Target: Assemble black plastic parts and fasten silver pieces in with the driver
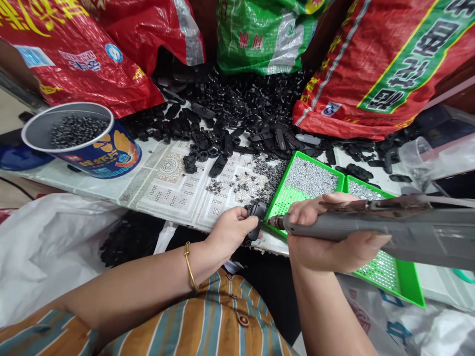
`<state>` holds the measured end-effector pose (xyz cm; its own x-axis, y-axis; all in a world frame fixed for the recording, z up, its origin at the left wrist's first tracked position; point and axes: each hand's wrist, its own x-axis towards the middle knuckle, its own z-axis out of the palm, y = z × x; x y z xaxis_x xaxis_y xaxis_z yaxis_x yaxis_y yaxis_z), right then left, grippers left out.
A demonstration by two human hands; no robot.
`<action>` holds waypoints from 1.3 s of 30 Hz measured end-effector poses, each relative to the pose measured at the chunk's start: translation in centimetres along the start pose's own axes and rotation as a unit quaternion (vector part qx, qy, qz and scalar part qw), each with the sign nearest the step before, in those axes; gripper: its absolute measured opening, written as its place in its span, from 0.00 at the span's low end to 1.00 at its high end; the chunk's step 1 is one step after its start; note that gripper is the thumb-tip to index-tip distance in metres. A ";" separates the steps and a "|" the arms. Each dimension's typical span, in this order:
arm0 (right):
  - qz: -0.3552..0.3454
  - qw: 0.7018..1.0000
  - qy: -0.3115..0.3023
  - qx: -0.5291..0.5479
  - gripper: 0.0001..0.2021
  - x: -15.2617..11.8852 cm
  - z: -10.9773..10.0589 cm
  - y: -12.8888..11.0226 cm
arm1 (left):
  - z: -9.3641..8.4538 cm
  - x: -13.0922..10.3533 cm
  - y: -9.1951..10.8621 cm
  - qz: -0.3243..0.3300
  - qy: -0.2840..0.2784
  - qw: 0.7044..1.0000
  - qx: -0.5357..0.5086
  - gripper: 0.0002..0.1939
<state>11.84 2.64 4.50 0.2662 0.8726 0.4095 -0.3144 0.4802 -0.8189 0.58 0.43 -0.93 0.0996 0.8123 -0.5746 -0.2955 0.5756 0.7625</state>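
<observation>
My left hand (232, 230) pinches a black plastic part (257, 211) at the table's front edge. Wrapped in my right hand (315, 242) is a grey electric screwdriver (371, 230), lying sideways with its bit pointing left. The bit's tip meets or nearly meets the black part; whether it touches a screw I cannot tell. Just behind the tool stands a green tray (274, 210) holding many small silvery screws (311, 175). A second green tray (410, 282) runs under my right hand and the tool, partly hidden by them.
Black plastic parts (237, 99) are heaped at the back, below red bags (356, 74) and a green bag (256, 39). A blue tub (107, 158) of small dark pieces stands left. Tiny dark pieces (267, 173) lie loose beside the tray. A white sack (55, 247) hangs at front left.
</observation>
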 end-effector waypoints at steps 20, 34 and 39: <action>0.037 0.998 -0.046 0.011 0.17 -0.4 0.2 0.3 | 0.1 -0.1 -0.4 0.044 0.026 0.998 0.027 0.06; 0.044 0.998 -0.055 0.004 0.16 -0.8 0.3 -0.2 | 0.5 -0.4 0.1 -0.022 -0.006 1.000 -0.018 0.05; 0.029 0.999 0.013 -0.014 0.21 0.0 0.6 -1.4 | -0.2 -0.3 0.5 -0.014 -0.027 0.999 -0.038 0.06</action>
<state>11.70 1.99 5.88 0.2723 0.8959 0.3510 -0.3035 0.4262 -0.8522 0.18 0.43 -0.39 0.1592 0.8006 -0.5777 -0.3633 0.5916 0.7198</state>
